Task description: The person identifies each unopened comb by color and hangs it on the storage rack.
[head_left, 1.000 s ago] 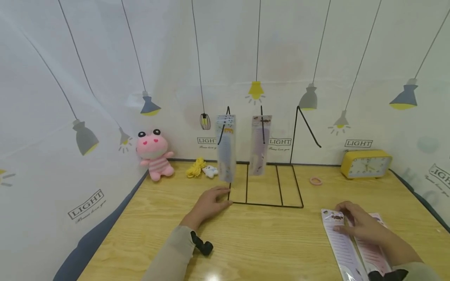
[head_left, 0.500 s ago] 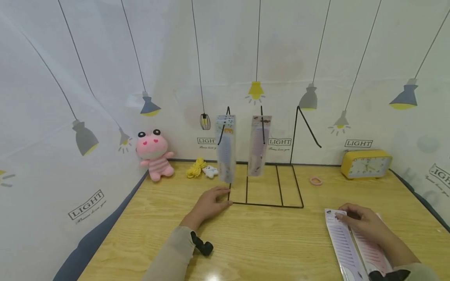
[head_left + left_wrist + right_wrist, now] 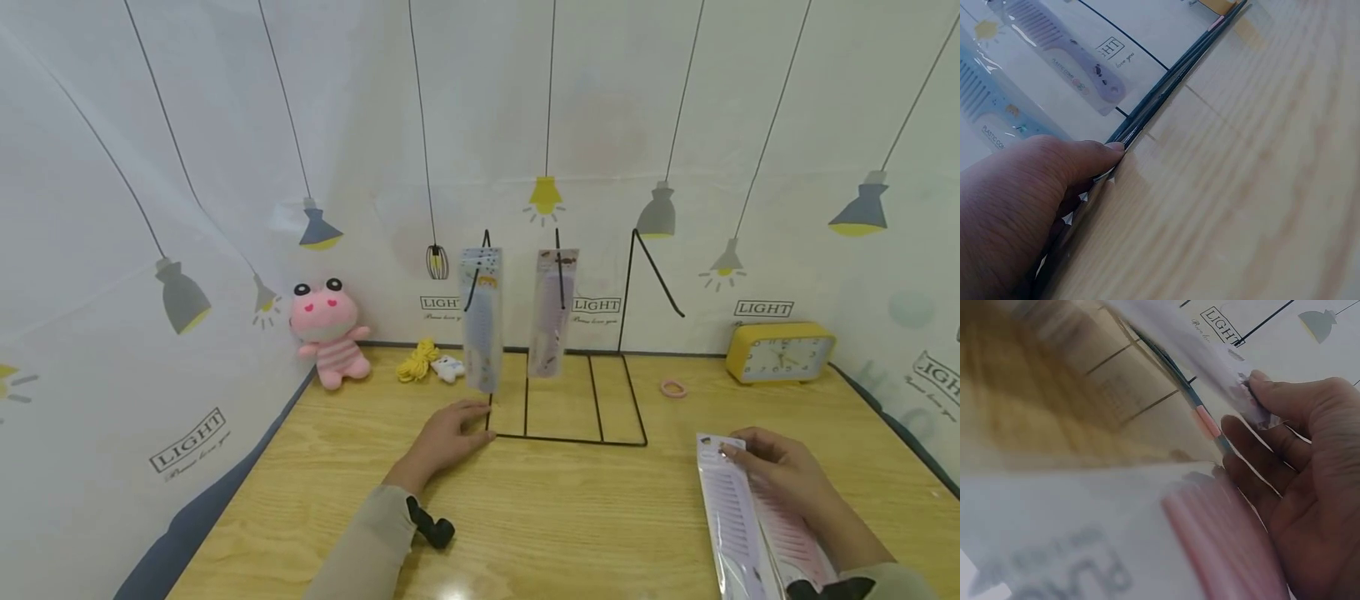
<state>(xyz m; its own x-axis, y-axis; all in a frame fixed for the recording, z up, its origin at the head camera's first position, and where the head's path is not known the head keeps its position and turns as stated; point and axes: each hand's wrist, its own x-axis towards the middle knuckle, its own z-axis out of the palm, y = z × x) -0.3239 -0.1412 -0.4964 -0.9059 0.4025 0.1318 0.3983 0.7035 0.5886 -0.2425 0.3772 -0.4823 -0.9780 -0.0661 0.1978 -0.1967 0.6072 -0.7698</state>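
My left hand (image 3: 467,418) lies flat on the table with straight fingers on the front left corner of a black wire rack (image 3: 570,438); the left wrist view shows the left hand (image 3: 1035,194) pressing on the rack's base wire (image 3: 1166,94). Two packaged combs hang from the rack's hooks, a blue comb pack (image 3: 482,321) and a purple hanging pack (image 3: 553,312). My right hand (image 3: 735,452) pinches the top of another purple comb pack (image 3: 723,517), tilted up off the table. A pink comb pack (image 3: 798,542) lies under it. The right hook (image 3: 660,275) is bare.
A pink plush toy (image 3: 330,329), yellow cord (image 3: 418,360) and small white toy (image 3: 448,367) sit at the back left. A pink hair tie (image 3: 673,387) and yellow clock (image 3: 780,352) are at the back right. Lamp-print curtain surrounds the table.
My right hand went from resting on the purple pack to pinching its top end and raising it off the table. The left hand has stayed on the rack's corner.
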